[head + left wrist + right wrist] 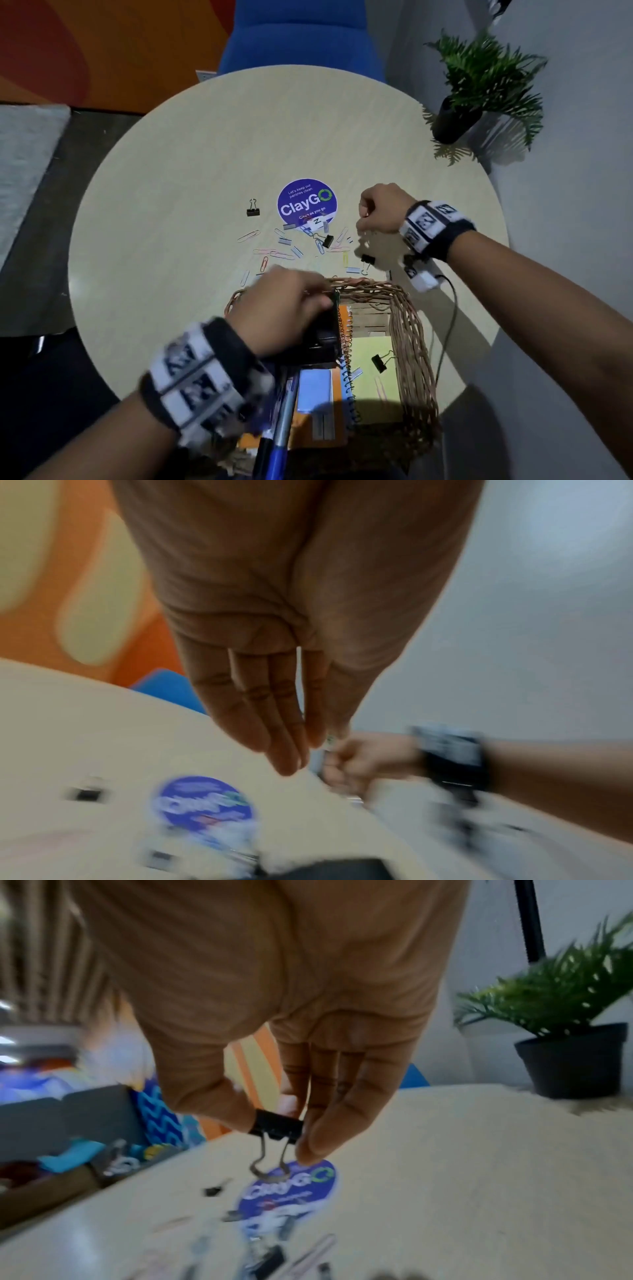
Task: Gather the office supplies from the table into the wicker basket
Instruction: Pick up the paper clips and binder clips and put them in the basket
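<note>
The wicker basket (407, 329) stands at the table's near edge. It holds a spiral notebook (344, 342), a yellow pad (373, 377), a binder clip (378, 363), a blue pen (281, 431) and a black item (325, 339). My left hand (322, 294) hovers over its far rim, thumb against straight fingers (287, 750), pinching something small and greenish, likely a paper clip (330, 738). My right hand (364, 219) is raised above the table and pinches a black binder clip (276, 1127) between thumb and fingers. Loose paper clips (249, 235), staple strips (285, 241) and binder clips (252, 211) lie beyond the basket.
A round blue ClayGo sticker (307, 200) marks the table's middle. A potted plant (479, 89) stands at the far right edge, and a blue chair (301, 34) is behind the table. A thin cable (448, 325) hangs from my right wrist beside the basket.
</note>
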Demonstrator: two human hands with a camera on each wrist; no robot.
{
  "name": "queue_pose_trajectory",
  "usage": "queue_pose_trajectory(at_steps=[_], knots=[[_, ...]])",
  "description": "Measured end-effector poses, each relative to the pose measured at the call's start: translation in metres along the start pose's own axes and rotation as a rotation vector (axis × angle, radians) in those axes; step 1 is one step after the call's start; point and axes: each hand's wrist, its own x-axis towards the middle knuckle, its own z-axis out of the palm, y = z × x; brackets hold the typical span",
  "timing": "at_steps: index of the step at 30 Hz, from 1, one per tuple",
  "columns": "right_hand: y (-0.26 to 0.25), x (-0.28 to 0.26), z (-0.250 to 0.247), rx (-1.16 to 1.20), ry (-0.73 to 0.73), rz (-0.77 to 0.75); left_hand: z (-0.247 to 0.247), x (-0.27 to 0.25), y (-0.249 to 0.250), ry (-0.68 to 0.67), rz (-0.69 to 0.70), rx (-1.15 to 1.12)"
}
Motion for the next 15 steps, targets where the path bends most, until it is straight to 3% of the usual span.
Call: queue_pose_trajectory(at_steps=[2, 4, 9, 12, 15], knots=[[-0.003, -0.044, -0.007, 0.032, 0.008, -0.088, -0.033, 0.006, -0.039, 0.153, -0.094, -0.013], [-0.006, -0.095, 0.001, -0.010, -0.079, -0.150, -0.051, 0.017, -0.087, 0.220, -0.192, 0.061], [-0.005, -0.179, 0.067, -0.232, -0.407, -0.141, -0.030, 0.039, -0.158, -0.019, -0.263, 0.140], [-0.001, -0.190, 0.099, -0.293, -0.487, -0.145, -0.006, 0.044, -0.171, -0.001, -0.304, 0.102], [0.001, -0.181, 0.090, -0.213, -0.440, -0.151, 0.005, 0.047, -0.175, 0.074, -0.389, 0.043]])
